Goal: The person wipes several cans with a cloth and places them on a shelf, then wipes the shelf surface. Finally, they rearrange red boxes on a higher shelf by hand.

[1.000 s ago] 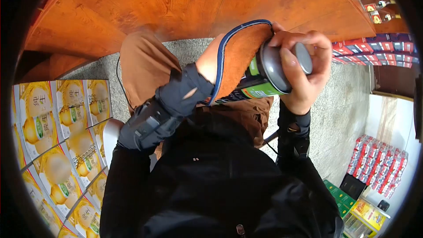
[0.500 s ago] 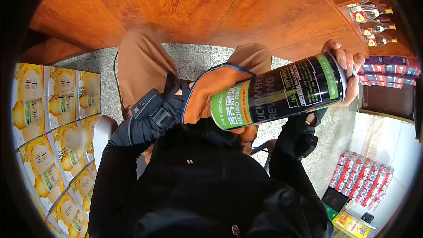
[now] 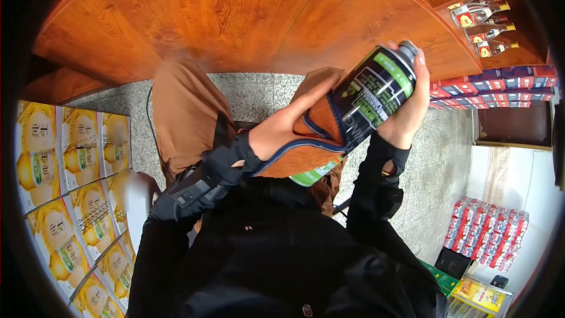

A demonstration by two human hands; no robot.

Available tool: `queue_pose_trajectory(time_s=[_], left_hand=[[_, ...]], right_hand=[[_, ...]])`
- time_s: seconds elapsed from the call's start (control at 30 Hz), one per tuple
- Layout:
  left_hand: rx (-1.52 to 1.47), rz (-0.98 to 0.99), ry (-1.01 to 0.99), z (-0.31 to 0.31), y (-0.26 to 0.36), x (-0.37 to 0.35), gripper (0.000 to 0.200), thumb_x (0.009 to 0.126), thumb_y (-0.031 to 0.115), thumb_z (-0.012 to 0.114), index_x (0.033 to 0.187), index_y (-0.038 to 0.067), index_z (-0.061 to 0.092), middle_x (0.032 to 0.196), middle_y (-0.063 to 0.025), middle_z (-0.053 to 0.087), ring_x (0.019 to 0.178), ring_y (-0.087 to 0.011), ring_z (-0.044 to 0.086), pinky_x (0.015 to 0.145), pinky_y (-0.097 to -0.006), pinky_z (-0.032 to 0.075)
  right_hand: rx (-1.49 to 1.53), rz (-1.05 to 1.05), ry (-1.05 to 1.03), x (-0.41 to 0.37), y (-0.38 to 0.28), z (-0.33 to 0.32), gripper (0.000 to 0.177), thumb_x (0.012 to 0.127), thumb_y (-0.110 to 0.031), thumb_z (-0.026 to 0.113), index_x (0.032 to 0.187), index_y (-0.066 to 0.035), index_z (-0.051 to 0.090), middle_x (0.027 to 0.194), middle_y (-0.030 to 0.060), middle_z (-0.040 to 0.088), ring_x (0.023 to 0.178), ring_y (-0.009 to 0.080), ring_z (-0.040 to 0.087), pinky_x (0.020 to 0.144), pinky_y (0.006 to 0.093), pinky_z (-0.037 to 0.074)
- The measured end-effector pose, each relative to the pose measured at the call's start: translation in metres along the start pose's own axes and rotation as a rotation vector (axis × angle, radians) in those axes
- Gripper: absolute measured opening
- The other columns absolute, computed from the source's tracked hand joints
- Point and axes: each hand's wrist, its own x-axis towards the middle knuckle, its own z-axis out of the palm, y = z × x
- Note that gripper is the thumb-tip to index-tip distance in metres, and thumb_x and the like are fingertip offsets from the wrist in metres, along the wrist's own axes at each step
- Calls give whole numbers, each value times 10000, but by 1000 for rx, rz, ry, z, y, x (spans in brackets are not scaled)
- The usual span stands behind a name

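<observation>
Gripping black-and-green can [image 3: 374,99] near its capped end with right hand [image 3: 414,99]; holding blue-edged orange cloth [image 3: 303,162] against can's lower part with left hand [image 3: 285,125]. Held tilted, between both hands. With wooden panel [image 3: 235,12] beyond can, yellow cartons [image 3: 82,171] well left, glass bottles [image 3: 488,29] to right.

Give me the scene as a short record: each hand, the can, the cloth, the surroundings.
left hand: at the orange cloth, on the can's lower part; left hand fingertips partly hidden
right hand: right hand grips the black-and-green can near its grey-topped end
can: tilted, held off the floor
cloth: blue-edged, folded, against the can
ahead: wooden panel
left side: yellow-and-white cartons
right side: glass bottles, red-and-blue boxes
</observation>
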Motion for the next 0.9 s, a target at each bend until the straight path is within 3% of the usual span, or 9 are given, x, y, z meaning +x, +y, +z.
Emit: queue_pose_trajectory(time_s=[0.1, 0.23, 0.27, 0.37, 0.5, 0.57, 0.67, 0.73, 0.9], left_hand=[[464, 266, 109, 7, -7, 21, 964, 852, -19, 747, 1608, 99, 162, 1610, -105, 270, 1434, -220, 359, 1165, -329, 341], [39, 276, 101, 19, 19, 31, 942, 860, -17, 727, 1612, 167, 190, 1490, -96, 396, 1308, -178, 487, 1117, -295, 383], [40, 278, 104, 16, 18, 33, 942, 860, -17, 727, 1612, 167, 190, 1490, -96, 396, 1308, -178, 487, 1117, -295, 383], [148, 335, 104, 10, 11, 39, 811, 922, 15, 671, 1598, 142, 241, 1367, -63, 494, 1237, -153, 515, 1093, -282, 394], [-648, 99, -29, 0, 11, 49, 739, 973, 111, 616, 1594, 51, 220, 1531, -100, 399, 1405, -174, 384, 1160, -294, 304], [-613, 62, -101, -11, 5, 45, 750, 969, 114, 625, 1595, 58, 216, 1521, -96, 408, 1371, -168, 403, 1137, -290, 322], [-477, -2, -149, -26, -9, 21, 768, 963, 118, 639, 1598, 69, 209, 1506, -89, 422, 1320, -159, 431, 1102, -284, 348], [-472, -58, -160, -33, -19, -6, 780, 959, 120, 648, 1600, 76, 205, 1496, -85, 431, 1287, -152, 450, 1078, -281, 366], [-457, -113, -144, -29, -42, -41, 811, 950, 127, 671, 1605, 93, 195, 1471, -74, 453, 1202, -137, 497, 1020, -272, 410]], right_hand=[[-132, -53, -117, -15, 7, 15, 341, 1001, -239, 535, 1246, -2, 550, 1072, 182, 641, 1065, 304, 624, 968, 408, 507], [-222, -55, -168, -37, 12, 24, 299, 963, -148, 542, 1225, -6, 565, 1087, 191, 655, 1045, 283, 641, 970, 377, 494], [-182, -86, -216, -39, 15, 25, 269, 962, -43, 577, 1229, -7, 561, 1115, 151, 681, 1018, 190, 655, 920, 307, 506], [-130, -101, -259, -41, 17, 22, 287, 948, -32, 583, 1233, -4, 558, 1114, 174, 683, 1034, 203, 656, 914, 313, 510], [-163, -250, -361, -37, 21, 14, 363, 919, -194, 583, 1236, -22, 545, 1080, 188, 645, 1095, 325, 613, 1040, 463, 436], [-37, -351, -502, -28, 28, 10, 386, 904, -253, 593, 1227, -52, 527, 1069, 174, 638, 1096, 383, 589, 1124, 579, 329], [240, -267, -447, -20, 28, 3, 367, 881, -189, 616, 1198, -38, 510, 1027, 258, 655, 1046, 389, 625, 1185, 586, 258], [273, -274, -547, -9, 25, 0, 367, 929, -332, 567, 1193, -78, 552, 1101, 157, 642, 1105, 328, 575, 1168, 554, 256], [606, -194, -518, 15, 16, -12, 330, 949, -334, 561, 1149, -73, 575, 1060, 148, 636, 1077, 316, 572, 1159, 501, 270]])
